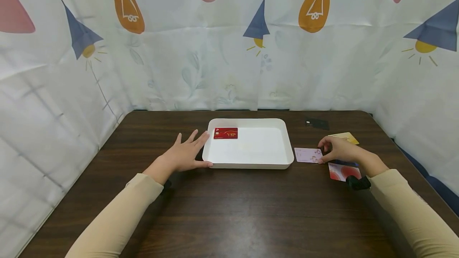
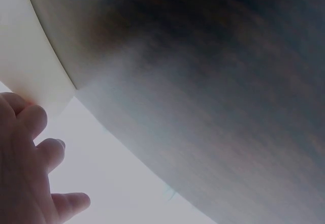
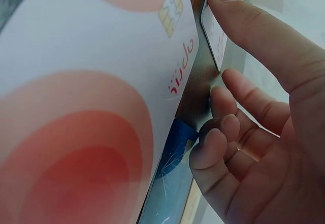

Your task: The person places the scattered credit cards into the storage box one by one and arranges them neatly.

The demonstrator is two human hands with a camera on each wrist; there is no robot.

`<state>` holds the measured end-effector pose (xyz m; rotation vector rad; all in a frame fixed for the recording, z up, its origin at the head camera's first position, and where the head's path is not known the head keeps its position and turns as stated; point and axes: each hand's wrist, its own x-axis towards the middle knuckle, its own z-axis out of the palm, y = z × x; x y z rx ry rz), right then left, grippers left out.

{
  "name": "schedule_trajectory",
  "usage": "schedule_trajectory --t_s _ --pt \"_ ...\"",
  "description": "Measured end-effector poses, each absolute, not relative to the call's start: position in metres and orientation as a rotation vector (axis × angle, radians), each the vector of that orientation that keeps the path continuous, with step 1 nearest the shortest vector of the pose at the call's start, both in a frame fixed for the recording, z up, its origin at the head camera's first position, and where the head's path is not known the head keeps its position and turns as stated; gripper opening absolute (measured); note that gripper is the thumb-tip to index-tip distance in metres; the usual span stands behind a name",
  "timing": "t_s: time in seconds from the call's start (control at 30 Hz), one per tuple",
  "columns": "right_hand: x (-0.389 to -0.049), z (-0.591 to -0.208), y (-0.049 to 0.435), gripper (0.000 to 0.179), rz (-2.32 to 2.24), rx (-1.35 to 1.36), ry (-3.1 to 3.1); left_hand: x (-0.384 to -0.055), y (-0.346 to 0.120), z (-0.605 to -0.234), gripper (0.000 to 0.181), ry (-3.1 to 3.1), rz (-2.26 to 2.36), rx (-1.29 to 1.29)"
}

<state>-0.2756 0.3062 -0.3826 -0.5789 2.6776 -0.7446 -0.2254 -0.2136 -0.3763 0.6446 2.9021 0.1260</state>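
Note:
My left hand [image 1: 184, 155] has its fingers spread and touches the left side of a white tray [image 1: 247, 166]. Inside the tray, near its upper left corner, lies a red VIP card [image 1: 225, 133]. Just right of the tray, a lilac card [image 1: 307, 155] lies on the table. The thumb and index finger of my right hand [image 1: 338, 150] pinch that card's right end by its edges; the other fingers are curled. Below this hand is a white card with red circles [image 1: 345, 171], seen large in the right wrist view. A blue card [image 3: 175, 145] is partly hidden beside it.
A yellow card [image 1: 348, 137] lies beyond my right hand, partly covered by it. Farther back is a black card [image 1: 317, 124]. The dark wooden table [image 1: 229, 210] ends at a patterned white curtain [image 1: 229, 71] behind and at the sides.

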Motion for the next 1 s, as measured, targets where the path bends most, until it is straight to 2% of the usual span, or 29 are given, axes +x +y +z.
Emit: schedule_trajectory --t_s 0.47,1.0 --pt "-0.2767 -0.382 0.3047 0.045 -0.716 -0.568 2.681 -0.2246 -0.2141 -0.3765 0.111 2.897 0.133 0.637" --pt "-0.2769 -0.3859 0.3075 0.032 -1.061 -0.43 2.586 -0.2236 -0.2125 -0.3742 0.111 2.893 0.14 0.635"
